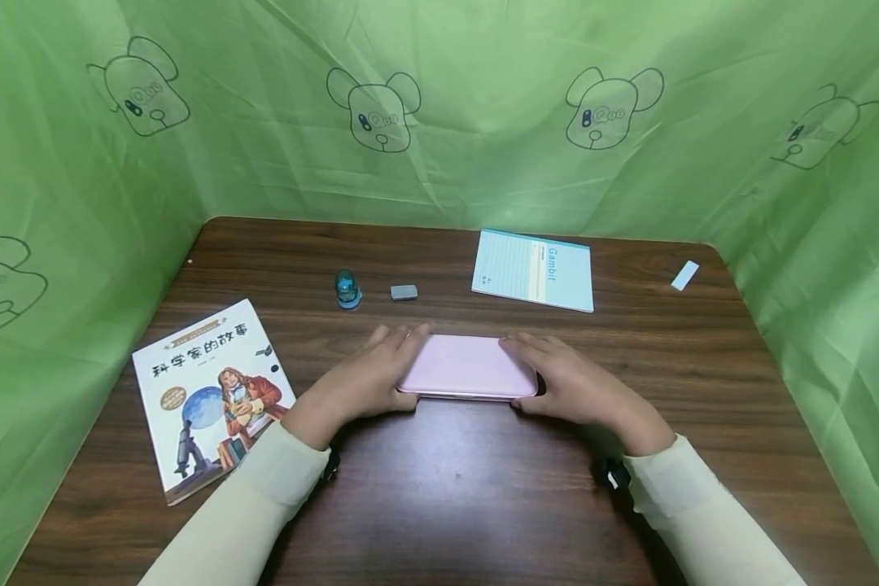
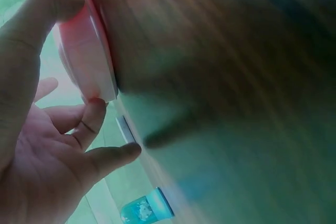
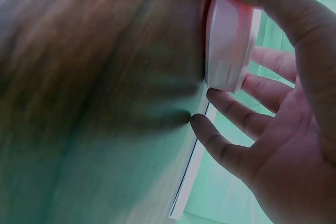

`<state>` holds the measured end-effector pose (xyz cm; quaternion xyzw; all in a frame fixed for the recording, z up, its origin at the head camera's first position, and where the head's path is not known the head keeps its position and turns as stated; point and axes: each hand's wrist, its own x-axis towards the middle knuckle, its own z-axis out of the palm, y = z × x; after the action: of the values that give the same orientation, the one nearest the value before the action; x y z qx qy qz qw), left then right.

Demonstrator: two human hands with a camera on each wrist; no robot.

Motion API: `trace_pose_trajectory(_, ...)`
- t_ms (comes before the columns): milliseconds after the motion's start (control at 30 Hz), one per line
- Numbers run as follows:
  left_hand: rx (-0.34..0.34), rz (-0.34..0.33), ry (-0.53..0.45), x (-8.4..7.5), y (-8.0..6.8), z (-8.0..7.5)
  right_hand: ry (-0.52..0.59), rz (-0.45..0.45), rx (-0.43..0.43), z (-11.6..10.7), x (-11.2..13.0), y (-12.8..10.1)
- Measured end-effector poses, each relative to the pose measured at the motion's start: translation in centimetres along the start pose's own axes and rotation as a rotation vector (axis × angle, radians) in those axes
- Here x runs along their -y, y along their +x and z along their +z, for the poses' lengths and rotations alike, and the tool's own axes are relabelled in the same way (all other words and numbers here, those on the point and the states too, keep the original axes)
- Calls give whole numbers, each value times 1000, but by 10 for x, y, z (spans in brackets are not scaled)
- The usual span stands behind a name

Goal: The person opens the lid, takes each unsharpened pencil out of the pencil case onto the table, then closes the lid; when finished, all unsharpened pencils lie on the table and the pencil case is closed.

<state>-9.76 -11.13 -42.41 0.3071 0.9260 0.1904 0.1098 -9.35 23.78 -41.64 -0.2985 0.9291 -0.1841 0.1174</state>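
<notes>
Pink case [image 1: 469, 366] lies flat mid-table [image 1: 483, 488], long axis left-right. Left hand [image 1: 369, 374] clasps its left end, right hand [image 1: 567, 382] its right end, thumbs on the near edge, fingers along the far side. Both equally close.

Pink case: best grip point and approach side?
Take the pink case by its two short ends, one hand from each side, as the left hand and right hand do now. It lies flat and thin, with rounded ends exposed.
</notes>
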Motion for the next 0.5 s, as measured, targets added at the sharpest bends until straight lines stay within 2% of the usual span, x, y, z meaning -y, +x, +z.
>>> trace_pose_trajectory(500, 10, 14, -51, 2, 0, 0, -9, -40, 10, -4, -3, 2)
